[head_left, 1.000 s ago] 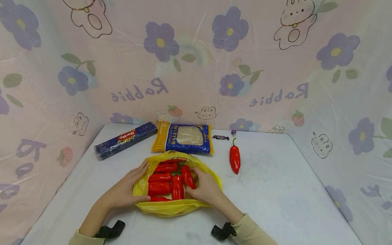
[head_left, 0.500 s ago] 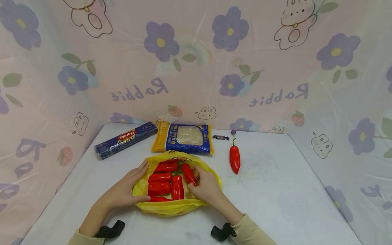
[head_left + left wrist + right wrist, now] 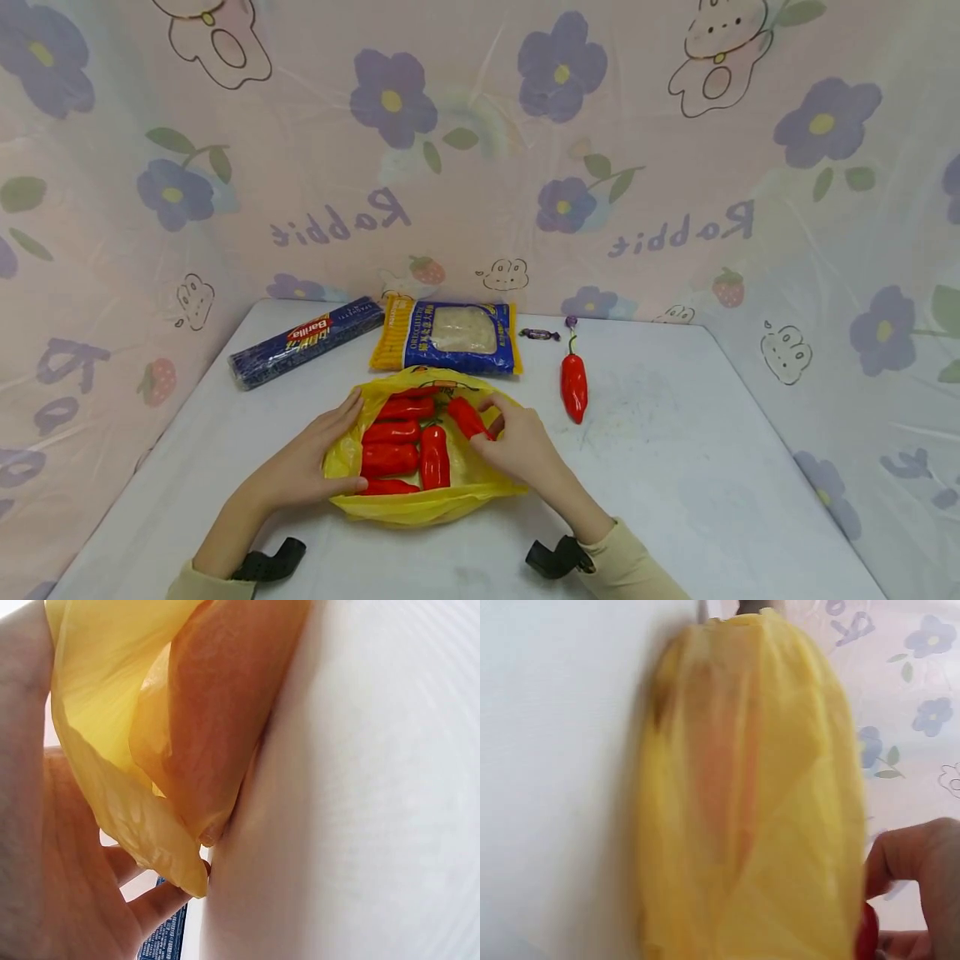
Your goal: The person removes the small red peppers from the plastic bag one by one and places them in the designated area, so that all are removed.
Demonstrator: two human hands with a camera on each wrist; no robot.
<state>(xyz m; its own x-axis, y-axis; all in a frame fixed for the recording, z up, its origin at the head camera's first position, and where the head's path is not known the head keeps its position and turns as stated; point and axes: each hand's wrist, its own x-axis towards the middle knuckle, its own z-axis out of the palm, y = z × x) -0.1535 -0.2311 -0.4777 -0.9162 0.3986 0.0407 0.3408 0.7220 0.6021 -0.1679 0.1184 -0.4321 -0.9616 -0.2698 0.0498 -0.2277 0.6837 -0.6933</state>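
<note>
In the head view, the right hand (image 3: 521, 446) pinched a glossy red pepper (image 3: 467, 417) at the mouth of a yellow bag (image 3: 427, 510), long axis slanting, free end pointing forward-left; the left hand (image 3: 303, 462) was spread along the bag. The left wrist view showed its fingers (image 3: 160, 905) touching the rim; the right wrist view, a red sliver.

Free tabletop (image 3: 678, 450) rightward, past bag (image 3: 411, 510) and pepper (image 3: 574, 388).

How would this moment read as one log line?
left hand: touches yellow bag | right hand: pinches red pepper | more peppers: in bag | lone pepper: on table
</note>
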